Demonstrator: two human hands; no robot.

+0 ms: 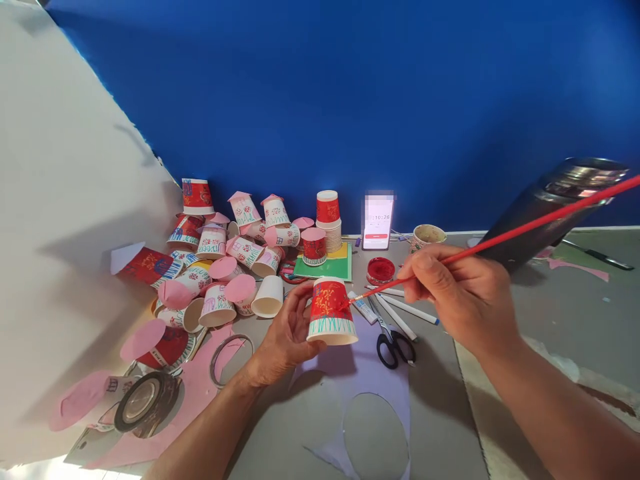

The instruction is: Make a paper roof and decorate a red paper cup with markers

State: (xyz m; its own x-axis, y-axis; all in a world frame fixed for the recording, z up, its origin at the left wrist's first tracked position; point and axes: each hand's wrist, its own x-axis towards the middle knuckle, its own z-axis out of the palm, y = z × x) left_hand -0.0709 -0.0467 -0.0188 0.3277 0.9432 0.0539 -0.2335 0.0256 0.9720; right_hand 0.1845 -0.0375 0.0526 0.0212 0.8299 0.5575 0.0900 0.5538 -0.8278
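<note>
My left hand (pixel 290 327) grips a paper cup (pixel 330 308) turned upside down and slightly tilted, its rim facing down. The cup has a red painted band with yellow marks and green zigzag strokes near the rim. Between the fingers of my right hand (pixel 460 300) is a long red paintbrush (pixel 530 227), its bristles touching the red band on the cup's right side. A small open pot of red paint (pixel 381 270) sits beyond the hands. Below the cup lie black-handled scissors (pixel 395 348) and a tube (pixel 365 309).
Decorated paper cups (pixel 215 303), many with pink tops, are heaped at the left. A lit phone (pixel 378 220) leans on the blue wall. Right of it stand another cup (pixel 429 235) and a dark flask (pixel 545 207). Tape rolls (pixel 145 403), markers (pixel 407 307) and purple paper (pixel 360 373) lie around.
</note>
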